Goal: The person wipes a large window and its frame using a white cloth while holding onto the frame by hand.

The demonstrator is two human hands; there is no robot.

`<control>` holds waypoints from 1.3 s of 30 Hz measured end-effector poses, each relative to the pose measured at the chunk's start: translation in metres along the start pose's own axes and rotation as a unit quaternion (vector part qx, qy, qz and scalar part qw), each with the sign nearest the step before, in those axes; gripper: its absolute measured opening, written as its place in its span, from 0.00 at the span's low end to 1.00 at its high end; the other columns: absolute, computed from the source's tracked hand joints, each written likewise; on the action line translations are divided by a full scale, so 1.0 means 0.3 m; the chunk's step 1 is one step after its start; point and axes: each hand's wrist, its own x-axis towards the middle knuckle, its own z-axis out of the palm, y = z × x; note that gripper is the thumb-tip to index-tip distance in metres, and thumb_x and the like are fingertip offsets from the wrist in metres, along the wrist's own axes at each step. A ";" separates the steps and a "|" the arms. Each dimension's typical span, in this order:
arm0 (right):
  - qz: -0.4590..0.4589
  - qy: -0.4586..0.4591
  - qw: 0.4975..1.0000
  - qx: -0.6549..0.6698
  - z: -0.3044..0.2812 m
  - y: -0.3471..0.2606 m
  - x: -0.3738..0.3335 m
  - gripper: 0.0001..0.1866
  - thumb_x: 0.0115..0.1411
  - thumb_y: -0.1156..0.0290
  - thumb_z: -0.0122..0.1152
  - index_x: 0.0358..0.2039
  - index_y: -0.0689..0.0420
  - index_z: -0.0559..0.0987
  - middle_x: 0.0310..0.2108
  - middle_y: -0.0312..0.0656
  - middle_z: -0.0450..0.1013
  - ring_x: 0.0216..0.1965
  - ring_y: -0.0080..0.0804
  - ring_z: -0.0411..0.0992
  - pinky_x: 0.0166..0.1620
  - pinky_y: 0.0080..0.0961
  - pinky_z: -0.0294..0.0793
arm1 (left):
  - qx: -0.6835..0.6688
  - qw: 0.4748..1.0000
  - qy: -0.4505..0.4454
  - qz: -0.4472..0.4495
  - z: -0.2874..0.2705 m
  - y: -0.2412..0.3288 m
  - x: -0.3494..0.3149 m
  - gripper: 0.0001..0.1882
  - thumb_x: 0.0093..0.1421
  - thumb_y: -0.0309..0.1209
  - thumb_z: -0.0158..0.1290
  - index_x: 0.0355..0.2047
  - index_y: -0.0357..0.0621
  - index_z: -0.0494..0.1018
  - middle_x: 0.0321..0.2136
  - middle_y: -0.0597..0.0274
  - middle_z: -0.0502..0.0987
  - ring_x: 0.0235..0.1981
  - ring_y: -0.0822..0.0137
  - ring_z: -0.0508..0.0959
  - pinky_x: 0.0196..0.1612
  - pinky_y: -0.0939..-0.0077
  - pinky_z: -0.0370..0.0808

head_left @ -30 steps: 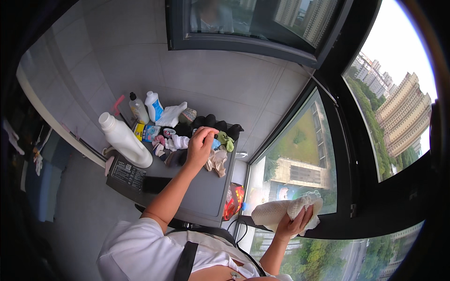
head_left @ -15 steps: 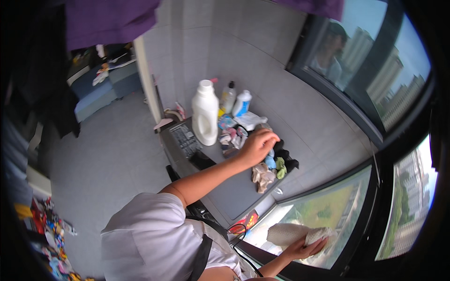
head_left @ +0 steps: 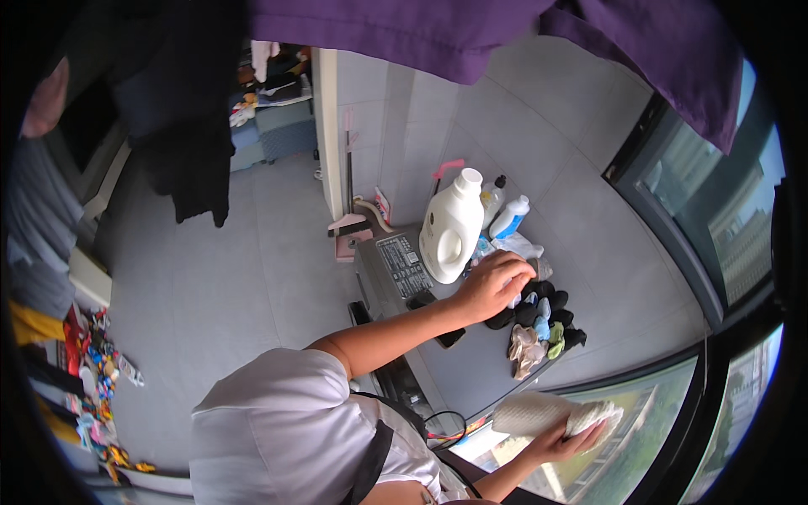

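Note:
My left hand (head_left: 498, 284) reaches out over a pile of small socks and cloths (head_left: 539, 324), black, beige, green and blue, lying on the grey top of a washing machine (head_left: 404, 269). Its fingers curl down onto the near end of the pile; what they grip is hidden. My right hand (head_left: 568, 439) is low by the window, closed around a rolled white cloth (head_left: 547, 412). A big white detergent jug (head_left: 453, 231) stands just left of my left hand, with smaller bottles (head_left: 505, 215) behind it.
A purple garment (head_left: 505, 34) hangs overhead and a dark one (head_left: 185, 160) at the left. A pink dustpan and a mop (head_left: 349, 223) lean on the tiled wall. Large windows (head_left: 724, 219) run along the right. Colourful toys (head_left: 93, 370) lie on the floor at the left.
The view has swung left and down, bringing the floor and hanging clothes in. My left hand stays on the sock pile; my right hand still holds the white cloth by the window.

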 end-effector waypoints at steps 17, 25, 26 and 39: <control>0.126 0.061 0.909 -0.392 -0.541 -0.500 -0.117 0.23 0.41 0.80 0.63 0.42 0.62 0.75 0.50 0.52 0.69 0.50 0.52 0.68 0.53 0.43 0.63 | -0.270 0.921 -0.279 -0.036 0.213 0.016 -0.221 0.09 0.64 0.25 0.44 0.36 0.33 0.73 0.36 0.58 0.75 0.39 0.65 0.74 0.45 0.74 0.69; 0.128 0.094 0.718 -0.678 -0.871 -0.862 -0.180 0.23 0.46 0.76 0.61 0.46 0.58 0.76 0.52 0.44 0.69 0.53 0.46 0.65 0.55 0.38 0.61 | -0.371 0.843 -0.388 -0.006 0.320 0.210 -0.383 0.11 0.65 0.28 0.43 0.37 0.34 0.73 0.35 0.58 0.75 0.38 0.65 0.74 0.44 0.74 0.69; 0.133 0.095 0.694 -0.702 -0.911 -0.883 -0.187 0.23 0.46 0.76 0.61 0.46 0.58 0.76 0.53 0.44 0.69 0.53 0.46 0.65 0.55 0.37 0.61 | -0.373 0.838 -0.399 0.008 0.322 0.241 -0.389 0.11 0.64 0.28 0.43 0.37 0.34 0.73 0.35 0.58 0.75 0.39 0.64 0.74 0.45 0.73 0.69; 0.153 0.083 0.681 -0.712 -1.088 -0.698 -0.235 0.25 0.45 0.75 0.60 0.48 0.60 0.75 0.55 0.46 0.67 0.53 0.50 0.66 0.55 0.43 0.64 | -0.387 0.824 -0.412 0.044 0.413 0.495 -0.468 0.08 0.63 0.26 0.46 0.36 0.37 0.74 0.37 0.57 0.76 0.41 0.62 0.75 0.47 0.72 0.69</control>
